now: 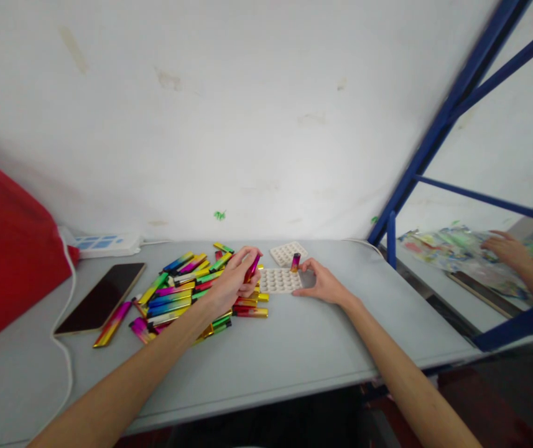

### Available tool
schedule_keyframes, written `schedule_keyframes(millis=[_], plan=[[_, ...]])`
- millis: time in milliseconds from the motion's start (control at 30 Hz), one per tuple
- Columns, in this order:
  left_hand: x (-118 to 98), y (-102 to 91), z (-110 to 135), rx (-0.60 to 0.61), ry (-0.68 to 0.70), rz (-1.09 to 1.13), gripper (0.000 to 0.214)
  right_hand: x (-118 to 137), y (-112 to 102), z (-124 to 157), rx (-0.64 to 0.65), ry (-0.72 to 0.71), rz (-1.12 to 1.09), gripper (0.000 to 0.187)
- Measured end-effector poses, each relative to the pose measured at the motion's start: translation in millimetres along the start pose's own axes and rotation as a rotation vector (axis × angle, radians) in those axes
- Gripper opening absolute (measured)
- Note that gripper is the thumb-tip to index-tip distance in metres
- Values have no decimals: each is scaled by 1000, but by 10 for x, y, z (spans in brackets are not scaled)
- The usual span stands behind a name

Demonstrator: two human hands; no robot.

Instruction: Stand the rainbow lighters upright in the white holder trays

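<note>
My left hand (238,280) is closed around a shiny purple-and-red lighter (252,269), held above the right side of a loose pile of lighters (170,302) in many metallic colours. Just to the right lies a white tray (279,281) with rows of round holes. One purple-and-gold lighter (295,262) with a dark top stands upright at the tray's right end. My right hand (319,283) grips that end, thumb at the near corner and fingers at the far one. Behind it, a second white holed tray (287,252) lies askew.
A dark-screened phone (102,297), a white cable (68,361), a power strip (107,244) and a red cloth-like thing (9,249) are at left. A blue metal frame (425,149) rises at right. Beyond it, another person's hand (509,250) is over plastic bags (457,249).
</note>
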State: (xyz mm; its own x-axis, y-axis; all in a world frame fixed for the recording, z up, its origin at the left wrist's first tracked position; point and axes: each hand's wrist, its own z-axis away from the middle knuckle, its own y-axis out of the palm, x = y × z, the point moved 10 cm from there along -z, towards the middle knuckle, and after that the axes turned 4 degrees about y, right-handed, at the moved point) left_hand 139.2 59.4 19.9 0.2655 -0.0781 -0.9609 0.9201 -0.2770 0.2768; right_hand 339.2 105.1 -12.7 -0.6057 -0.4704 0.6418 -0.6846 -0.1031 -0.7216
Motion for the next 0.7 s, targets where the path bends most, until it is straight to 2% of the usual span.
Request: schedule_keyframes(millis=[200, 500, 700], plan=[[240, 33, -48, 93, -170, 81, 43, 8, 1, 5, 5, 2, 4, 58], [218, 46, -60, 85, -146, 65, 38, 13, 2, 0, 12, 12, 5, 58], [242, -32, -58, 33, -136, 49, 30, -3, 7, 3, 11, 15, -1, 58]])
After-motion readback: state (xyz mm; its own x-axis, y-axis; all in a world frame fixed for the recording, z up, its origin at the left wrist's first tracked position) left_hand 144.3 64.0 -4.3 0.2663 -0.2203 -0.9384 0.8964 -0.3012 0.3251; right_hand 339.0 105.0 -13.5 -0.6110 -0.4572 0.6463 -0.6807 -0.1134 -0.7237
